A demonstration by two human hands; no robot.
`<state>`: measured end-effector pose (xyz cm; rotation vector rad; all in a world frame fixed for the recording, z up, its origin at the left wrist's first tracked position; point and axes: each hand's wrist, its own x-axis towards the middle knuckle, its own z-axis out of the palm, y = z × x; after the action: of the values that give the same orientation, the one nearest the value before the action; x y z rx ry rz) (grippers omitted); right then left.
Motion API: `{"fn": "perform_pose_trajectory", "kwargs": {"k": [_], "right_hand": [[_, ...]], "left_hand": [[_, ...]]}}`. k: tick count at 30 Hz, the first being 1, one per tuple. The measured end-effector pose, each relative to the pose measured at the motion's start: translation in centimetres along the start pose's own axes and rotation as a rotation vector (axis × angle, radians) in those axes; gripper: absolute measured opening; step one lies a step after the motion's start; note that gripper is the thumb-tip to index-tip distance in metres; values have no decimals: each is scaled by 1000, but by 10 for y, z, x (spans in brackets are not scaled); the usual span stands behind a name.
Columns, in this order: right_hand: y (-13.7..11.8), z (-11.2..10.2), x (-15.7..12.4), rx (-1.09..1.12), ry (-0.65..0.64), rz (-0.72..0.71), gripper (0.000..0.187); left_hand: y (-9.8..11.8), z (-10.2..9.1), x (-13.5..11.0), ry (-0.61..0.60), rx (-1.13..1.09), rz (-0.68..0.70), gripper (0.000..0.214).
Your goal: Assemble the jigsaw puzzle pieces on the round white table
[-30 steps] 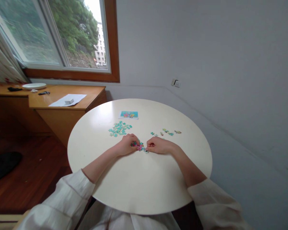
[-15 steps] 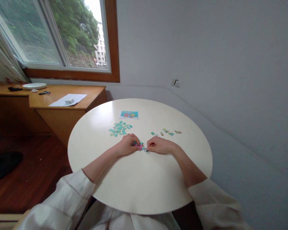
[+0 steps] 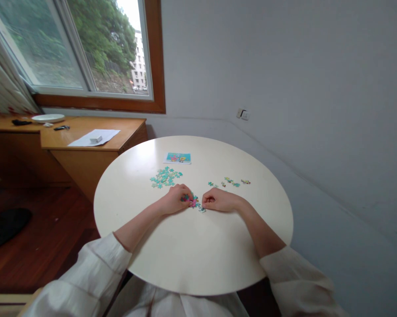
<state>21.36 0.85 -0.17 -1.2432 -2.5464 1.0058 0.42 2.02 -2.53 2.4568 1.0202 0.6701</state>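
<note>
Mid-frame, the left hand point(image 3: 177, 199) is curling against the pink puzzle cluster point(image 3: 194, 203) and the right hand point(image 3: 221, 200) against a pale piece point(image 3: 202, 210), whether either grip is pinching I cannot tell, and uneven pushing could be risking popped joints.

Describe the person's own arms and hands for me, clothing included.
The left sleeve and right sleeve are loose, creased, off-white and plain, each ending well short of the wrist. The left hand and right hand wear no gloves. No watch or bracelet shows; any rings are too small to make out.
</note>
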Motion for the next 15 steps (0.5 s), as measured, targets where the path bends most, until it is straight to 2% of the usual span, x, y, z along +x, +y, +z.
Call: {"fn": "perform_pose_trajectory", "kwargs": {"k": [6, 15], "right_hand": [[-4, 6, 5, -14, 63, 5, 20], [-8, 6, 4, -52, 54, 32, 18]], "left_hand": [[0, 0, 1, -2, 9, -2, 11], [2, 0, 0, 9, 16, -19, 10]]}}
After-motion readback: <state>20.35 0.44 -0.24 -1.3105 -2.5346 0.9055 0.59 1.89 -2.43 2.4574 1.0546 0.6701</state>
